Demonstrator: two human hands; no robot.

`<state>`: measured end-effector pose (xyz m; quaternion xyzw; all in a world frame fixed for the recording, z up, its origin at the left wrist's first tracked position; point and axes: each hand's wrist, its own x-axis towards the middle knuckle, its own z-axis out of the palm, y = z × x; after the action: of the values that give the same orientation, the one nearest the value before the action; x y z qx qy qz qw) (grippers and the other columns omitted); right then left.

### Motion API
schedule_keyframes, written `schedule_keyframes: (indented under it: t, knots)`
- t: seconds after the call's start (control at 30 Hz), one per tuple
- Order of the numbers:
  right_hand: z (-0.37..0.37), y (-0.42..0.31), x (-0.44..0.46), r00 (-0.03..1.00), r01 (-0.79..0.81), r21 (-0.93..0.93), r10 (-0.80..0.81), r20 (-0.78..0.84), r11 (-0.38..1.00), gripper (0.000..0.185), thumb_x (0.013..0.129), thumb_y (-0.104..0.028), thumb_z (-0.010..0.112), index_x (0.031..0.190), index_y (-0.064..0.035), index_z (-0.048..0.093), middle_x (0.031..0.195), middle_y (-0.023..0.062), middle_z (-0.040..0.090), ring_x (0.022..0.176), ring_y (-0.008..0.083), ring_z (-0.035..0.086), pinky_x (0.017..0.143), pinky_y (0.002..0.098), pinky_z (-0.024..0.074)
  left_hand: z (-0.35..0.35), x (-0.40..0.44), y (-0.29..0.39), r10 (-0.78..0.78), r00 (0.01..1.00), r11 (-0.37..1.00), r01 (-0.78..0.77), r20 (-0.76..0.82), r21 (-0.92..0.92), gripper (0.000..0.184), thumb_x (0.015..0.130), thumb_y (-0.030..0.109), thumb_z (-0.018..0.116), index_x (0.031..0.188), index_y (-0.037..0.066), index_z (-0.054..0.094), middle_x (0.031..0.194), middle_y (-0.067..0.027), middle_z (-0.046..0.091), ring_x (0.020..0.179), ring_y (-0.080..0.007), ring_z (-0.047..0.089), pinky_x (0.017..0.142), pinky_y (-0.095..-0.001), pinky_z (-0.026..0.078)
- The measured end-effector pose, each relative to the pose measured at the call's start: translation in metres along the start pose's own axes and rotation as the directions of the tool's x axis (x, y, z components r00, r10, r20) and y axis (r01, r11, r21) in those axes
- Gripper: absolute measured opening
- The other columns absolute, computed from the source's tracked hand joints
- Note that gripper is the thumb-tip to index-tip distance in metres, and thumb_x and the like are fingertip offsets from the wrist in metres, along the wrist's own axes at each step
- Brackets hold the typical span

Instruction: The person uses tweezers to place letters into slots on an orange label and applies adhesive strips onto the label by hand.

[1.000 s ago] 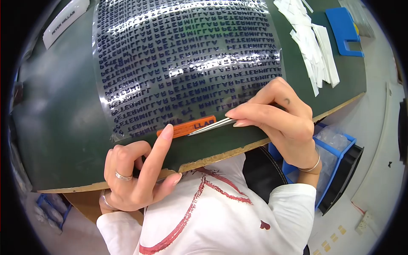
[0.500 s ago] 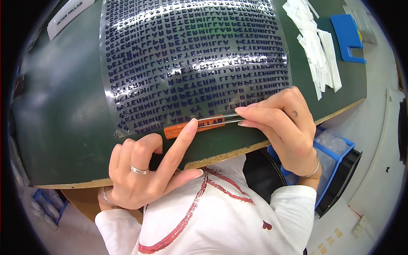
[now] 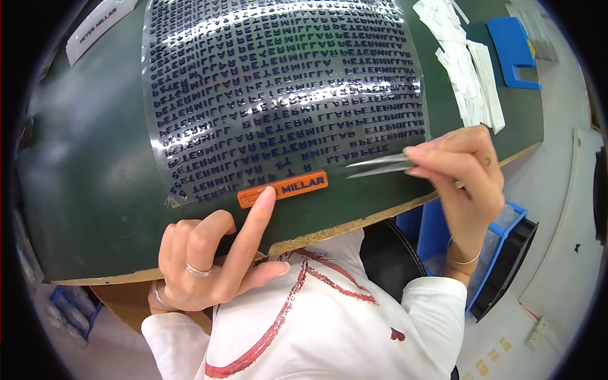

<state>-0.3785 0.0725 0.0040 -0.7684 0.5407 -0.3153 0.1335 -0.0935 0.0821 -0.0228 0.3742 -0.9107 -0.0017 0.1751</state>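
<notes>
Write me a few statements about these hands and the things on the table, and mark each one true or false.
1. The right hand holds tweezers. True.
2. White strips lie to the right of the lettered sheet. True.
3. The left hand has its index fingertip on the lettered sheet. False: it is on the orange bar.
4. The tweezers touch the orange bar. False: their tips are apart from it, off its right end.
5. MILLAR can be read on the orange bar. True.
</notes>
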Motion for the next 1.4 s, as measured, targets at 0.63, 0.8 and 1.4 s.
schedule_keyframes:
  t: [0.63,0.8,1.4]
  knots:
    - [-0.012,0.053,-0.008,0.996,0.081,-0.031,-0.08,0.047,0.996,0.023,0.066,0.008,0.076,0.087,0.0006,0.069,0.082,0.0073,0.059,0.079,0.0203,0.059,0.071,0.0293,0.0501,0.006,0.0,-0.002,-0.006,1.0,0.999,0.006,-0.004,-0.042,0.053,0.092,0.055,0.051,0.111,0.01,0.073,0.083,-0.0008,0.044,0.059,-0.0119,0.04,0.05,-0.0261,0.033]
    - [-0.009,0.054,-0.008,0.995,0.086,-0.025,-0.085,0.045,0.996,0.023,0.066,0.007,0.076,0.087,-0.0003,0.07,0.082,0.0072,0.06,0.079,0.0204,0.059,0.072,0.0294,0.0504,0.006,0.0,-0.003,-0.006,1.0,0.999,0.005,-0.006,-0.035,0.053,0.092,0.055,0.051,0.111,0.01,0.073,0.083,-0.0008,0.044,0.058,-0.0118,0.039,0.049,-0.0259,0.032]
    - [0.0,0.049,-0.006,0.981,0.194,-0.093,-0.194,0.011,0.976,0.025,0.063,0.004,0.078,0.087,-0.0039,0.073,0.08,0.0056,0.06,0.079,0.0196,0.061,0.067,0.0278,0.0508,0.005,0.001,-0.005,-0.007,1.0,0.999,0.006,-0.006,-0.052,0.053,0.091,0.053,0.054,0.112,0.008,0.073,0.082,-0.0004,0.045,0.057,-0.0118,0.037,0.049,-0.026,0.032]
